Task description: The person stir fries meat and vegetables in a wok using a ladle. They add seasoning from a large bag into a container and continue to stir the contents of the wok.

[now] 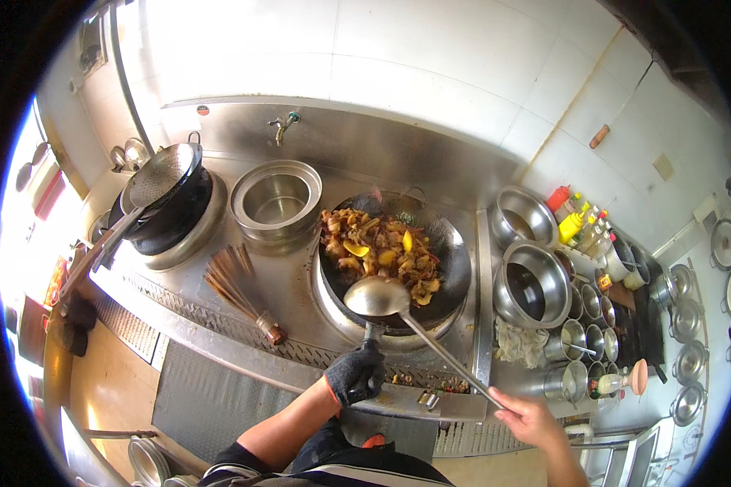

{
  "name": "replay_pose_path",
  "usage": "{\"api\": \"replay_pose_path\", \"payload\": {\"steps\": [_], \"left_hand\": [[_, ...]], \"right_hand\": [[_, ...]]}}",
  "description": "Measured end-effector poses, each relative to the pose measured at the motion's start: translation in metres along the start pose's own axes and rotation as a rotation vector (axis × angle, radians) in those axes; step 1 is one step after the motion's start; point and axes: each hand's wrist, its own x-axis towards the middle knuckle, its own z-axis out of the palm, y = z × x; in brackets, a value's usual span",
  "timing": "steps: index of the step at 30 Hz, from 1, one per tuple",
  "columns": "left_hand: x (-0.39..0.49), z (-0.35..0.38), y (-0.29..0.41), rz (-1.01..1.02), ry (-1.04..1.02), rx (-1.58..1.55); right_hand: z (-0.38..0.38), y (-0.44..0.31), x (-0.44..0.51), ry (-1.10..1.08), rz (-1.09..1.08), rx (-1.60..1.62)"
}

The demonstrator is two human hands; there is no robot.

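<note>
My left hand (358, 372), in a black glove, grips the handle (373, 333) of a dark wok (455, 255) on the burner ring. Browned pieces of food (371, 234) with a few yellow slices fill much of the wok. My right hand (527, 417) is bare and closed around the end of a long-handled steel ladle (377, 297). The ladle's bowl is over the wok's near side, rounded underside up, at the edge of the food. Part of the wok's near wall is hidden behind it.
A bamboo wok brush (237, 286) lies left of the wok, near a steel pot (276, 198). Further left, a perforated strainer (163, 173) rests on another wok (180, 216). At right stand steel bowls (533, 283), a cloth (521, 344), squeeze bottles (569, 226) and several seasoning pots (572, 335).
</note>
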Motion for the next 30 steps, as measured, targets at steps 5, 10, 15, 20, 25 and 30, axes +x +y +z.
{"api": "replay_pose_path", "payload": {"steps": [5,10,15,20,25,30], "left_hand": [[0.017,0.007,0.013,-0.121,0.031,-0.081],[0.016,0.012,0.012,-0.064,0.029,-0.081],[0.013,0.014,0.016,-0.034,-0.013,-0.059],[-0.053,0.036,0.018,-0.078,-0.051,-0.174],[-0.077,0.045,0.000,-0.012,0.094,0.231],[-0.049,-0.013,-0.009,0.770,-0.175,1.044]], "right_hand": [[-0.016,-0.005,0.071,0.101,0.467,0.227],[0.021,-0.002,0.222,0.084,0.549,0.283],[0.023,0.009,0.167,-0.132,0.005,-0.483],[-0.037,-0.018,0.050,-0.211,0.120,0.023],[-0.098,-0.034,0.062,-0.637,0.855,0.346],[-0.036,0.039,0.093,-0.343,0.412,-0.091]]}}
